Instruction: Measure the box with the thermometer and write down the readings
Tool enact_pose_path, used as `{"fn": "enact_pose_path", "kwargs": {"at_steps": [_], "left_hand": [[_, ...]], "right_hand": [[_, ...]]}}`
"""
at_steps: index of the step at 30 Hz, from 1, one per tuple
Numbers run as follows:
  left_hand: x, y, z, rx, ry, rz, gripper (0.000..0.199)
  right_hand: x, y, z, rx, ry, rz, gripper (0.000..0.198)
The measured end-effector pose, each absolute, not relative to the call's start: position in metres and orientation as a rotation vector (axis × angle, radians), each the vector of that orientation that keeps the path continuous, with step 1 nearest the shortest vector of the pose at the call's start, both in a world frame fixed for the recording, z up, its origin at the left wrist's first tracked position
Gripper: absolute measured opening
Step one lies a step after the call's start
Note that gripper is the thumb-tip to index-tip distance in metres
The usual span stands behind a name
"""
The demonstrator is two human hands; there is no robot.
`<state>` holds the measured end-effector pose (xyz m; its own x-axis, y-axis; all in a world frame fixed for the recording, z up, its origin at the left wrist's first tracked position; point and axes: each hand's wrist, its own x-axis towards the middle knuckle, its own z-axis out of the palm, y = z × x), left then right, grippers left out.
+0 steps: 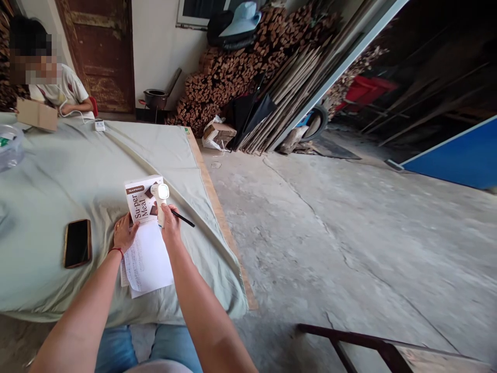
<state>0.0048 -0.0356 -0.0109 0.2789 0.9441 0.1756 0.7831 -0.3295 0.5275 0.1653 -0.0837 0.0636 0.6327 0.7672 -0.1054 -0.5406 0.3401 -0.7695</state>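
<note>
A small white handheld device with a round glowing head (160, 199) is pinched upright in the right hand (170, 224), left of the frame's middle. Under it, a white and brown cardboard box (140, 201) and white paper sheets (148, 261) are pressed flat by the left hand (125, 233), fingers spread, on the green-clothed counter (70, 176). A thin black pen (183, 219) and a dark phone (77, 243) are seen nearby.
</note>
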Motion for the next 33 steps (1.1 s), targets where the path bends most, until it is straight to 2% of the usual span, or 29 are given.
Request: {"fn": "enact_pose_path", "kwargs": {"at_steps": [9, 15, 21, 27, 29, 33], "left_hand": [[0.004, -0.037, -0.011, 2.225, 1.531, 0.680, 0.067], [0.010, -0.041, -0.010, 2.266, 1.568, 0.634, 0.062], [0.015, -0.047, -0.004, 2.297, 1.553, 0.616, 0.055], [0.007, -0.080, 0.000, 2.415, 1.528, 0.493, 0.051], [0.000, -0.100, 0.000, 2.450, 1.532, 0.465, 0.049], [-0.018, -0.146, -0.002, 2.492, 1.495, 0.439, 0.048]], "right_hand": [[0.169, -0.095, 0.057, -0.884, -0.372, 0.849, 0.048], [0.182, -0.156, 0.017, -1.142, -0.661, 0.694, 0.041], [0.190, -0.208, -0.030, -1.595, -1.011, 0.384, 0.038], [0.186, -0.226, -0.023, -1.697, -1.301, 0.128, 0.033], [0.174, -0.233, -0.016, -1.617, -1.311, 0.206, 0.035], [0.144, -0.244, -0.016, -1.451, -1.231, 0.564, 0.032]]}}
